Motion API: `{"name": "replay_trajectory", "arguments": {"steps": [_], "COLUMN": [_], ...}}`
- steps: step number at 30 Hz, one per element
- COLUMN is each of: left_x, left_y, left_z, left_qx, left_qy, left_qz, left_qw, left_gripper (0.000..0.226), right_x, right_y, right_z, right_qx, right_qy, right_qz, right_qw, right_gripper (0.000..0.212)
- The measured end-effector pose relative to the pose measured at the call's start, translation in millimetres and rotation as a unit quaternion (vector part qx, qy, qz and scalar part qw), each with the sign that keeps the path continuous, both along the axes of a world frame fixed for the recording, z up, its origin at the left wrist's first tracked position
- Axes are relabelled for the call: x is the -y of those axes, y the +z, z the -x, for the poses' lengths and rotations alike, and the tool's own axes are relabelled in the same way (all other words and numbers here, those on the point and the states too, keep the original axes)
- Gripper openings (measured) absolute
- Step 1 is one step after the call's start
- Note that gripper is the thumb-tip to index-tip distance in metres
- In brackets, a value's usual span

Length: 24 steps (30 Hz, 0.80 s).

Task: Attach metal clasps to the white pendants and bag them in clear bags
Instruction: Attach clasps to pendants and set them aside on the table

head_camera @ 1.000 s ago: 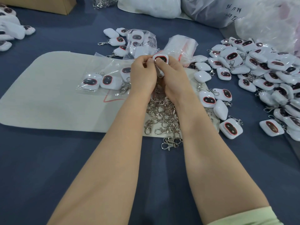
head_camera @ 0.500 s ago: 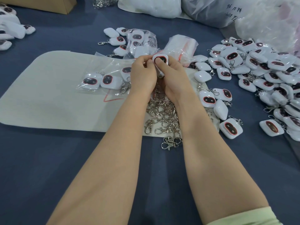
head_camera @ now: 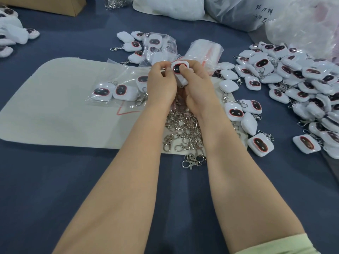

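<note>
A white pendant [head_camera: 178,67] with a dark, red-rimmed oval face is held up between both hands above the mat. My right hand [head_camera: 199,88] grips it, thumb on its face. My left hand [head_camera: 161,83] pinches at its left edge; whatever it pinches is hidden by the fingers. Below the hands lies a heap of metal clasps [head_camera: 185,132]. A clear bag [head_camera: 117,88] holding pendants lies on the mat to the left. Loose pendants [head_camera: 300,83] are piled at the right.
A pale mat [head_camera: 55,107] covers the blue table. More bagged pendants [head_camera: 157,44] and a stack of clear bags [head_camera: 203,50] lie behind the hands. Large plastic sacks [head_camera: 238,11] fill the back right, a cardboard box [head_camera: 55,4] the back left.
Both hands have stayed in place around the pendant; the fingers shifted slightly on it.
</note>
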State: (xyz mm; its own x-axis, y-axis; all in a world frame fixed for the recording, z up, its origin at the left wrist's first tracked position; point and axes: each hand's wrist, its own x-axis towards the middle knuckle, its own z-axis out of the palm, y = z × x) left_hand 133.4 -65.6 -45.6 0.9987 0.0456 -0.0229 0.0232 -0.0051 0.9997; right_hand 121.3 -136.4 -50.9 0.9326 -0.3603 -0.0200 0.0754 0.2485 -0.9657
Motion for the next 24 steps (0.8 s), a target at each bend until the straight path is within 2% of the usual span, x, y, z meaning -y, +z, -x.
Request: {"name": "replay_trajectory", "arguments": {"steps": [8, 12, 18, 21, 24], "left_x": [-0.3, 0.7, 1.8, 1.7, 0.7], "left_y": [-1.5, -2.0, -2.3, -1.9, -1.5], "left_z": [-0.8, -1.0, -0.4, 0.1, -0.8], "left_qx": [-0.002, -0.002, -0.001, -0.001, -0.004], "left_qy": [0.008, -0.003, -0.014, -0.015, -0.004], "left_qz": [0.010, 0.016, 0.011, 0.013, 0.024], "left_qw": [1.000, 1.000, 1.000, 1.000, 1.000], "left_gripper": [0.016, 0.015, 0.021, 0.019, 0.016], "right_x": [-2.1, -3.7, -0.1, -0.1, -0.2], "right_y": [2.6, 1.1, -2.1, -2.1, 1.7], "right_z": [0.5, 1.3, -0.3, -0.7, 1.4], "right_qx": [-0.018, -0.009, 0.000, -0.003, -0.011], "right_qy": [0.030, 0.016, -0.013, -0.007, 0.029], "right_qz": [-0.053, 0.017, 0.072, 0.054, -0.040], "right_qw": [0.998, 1.000, 0.997, 0.998, 0.999], "right_gripper": [0.013, 0.008, 0.009, 0.014, 0.018]}}
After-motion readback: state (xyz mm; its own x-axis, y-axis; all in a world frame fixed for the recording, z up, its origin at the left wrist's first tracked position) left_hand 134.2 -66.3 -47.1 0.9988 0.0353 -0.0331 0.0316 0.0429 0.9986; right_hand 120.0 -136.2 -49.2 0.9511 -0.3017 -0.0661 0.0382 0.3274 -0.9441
